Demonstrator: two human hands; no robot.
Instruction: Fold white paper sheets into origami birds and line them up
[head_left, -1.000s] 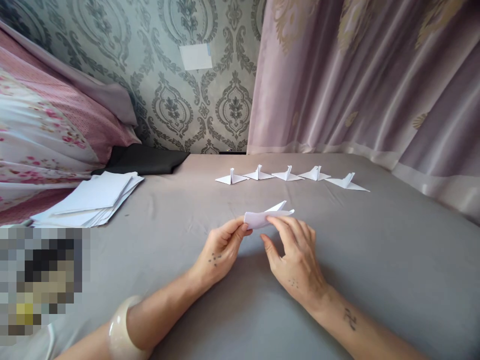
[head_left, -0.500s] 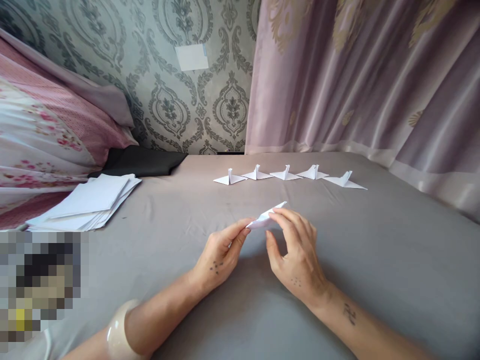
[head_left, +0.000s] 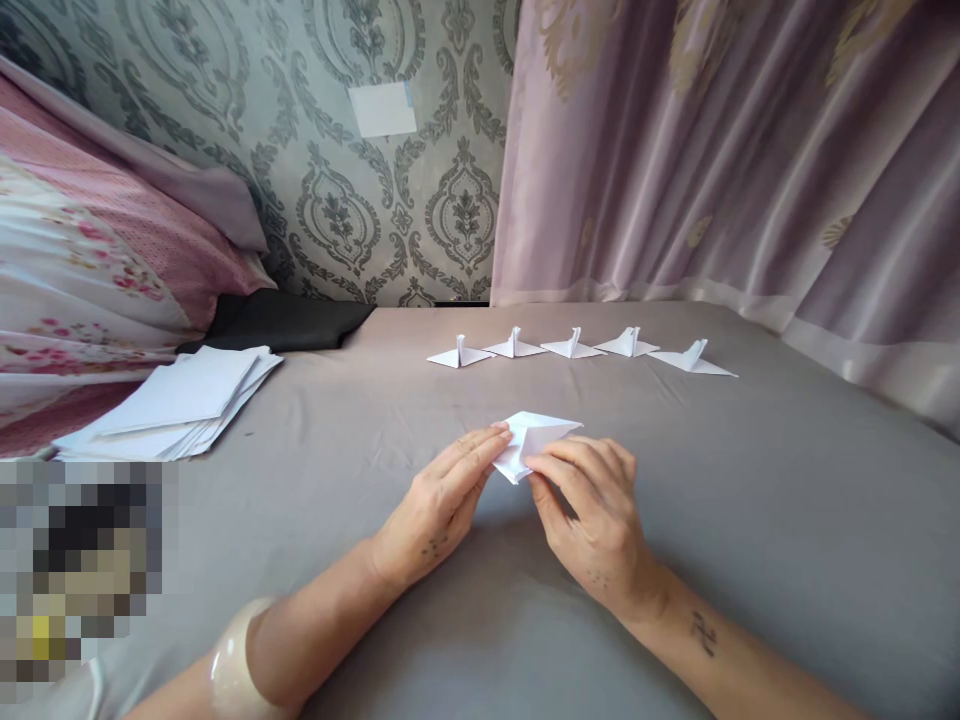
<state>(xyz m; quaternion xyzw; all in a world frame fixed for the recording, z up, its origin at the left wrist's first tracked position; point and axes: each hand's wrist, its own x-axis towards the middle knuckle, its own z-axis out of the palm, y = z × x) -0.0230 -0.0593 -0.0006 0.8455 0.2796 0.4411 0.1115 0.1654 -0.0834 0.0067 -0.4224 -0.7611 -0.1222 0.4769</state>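
Note:
A piece of folded white paper (head_left: 541, 432) is held up between my two hands, its pointed end toward the right and a flap visible on its face. My left hand (head_left: 444, 492) grips its left edge, fingers in front and thumb hidden. With thumb and forefinger my right hand (head_left: 592, 505) pinches the lower right edge. Beyond the hands stands a row of several folded white paper birds (head_left: 573, 345), each with an upright narrow point and flat wings spread sideways.
A stack of white paper sheets (head_left: 180, 395) lies at the left on the grey cloth surface (head_left: 750, 500). Behind it is a black flat item (head_left: 277, 322). Floral fabric (head_left: 82, 280) hangs at the left, a purple curtain (head_left: 660, 180) at the right, before a patterned wall (head_left: 337, 200).
The folded paper has turned from nearly edge-on to show its broad face. My left fingers have moved onto its front, and my right thumb has closed onto the lower edge.

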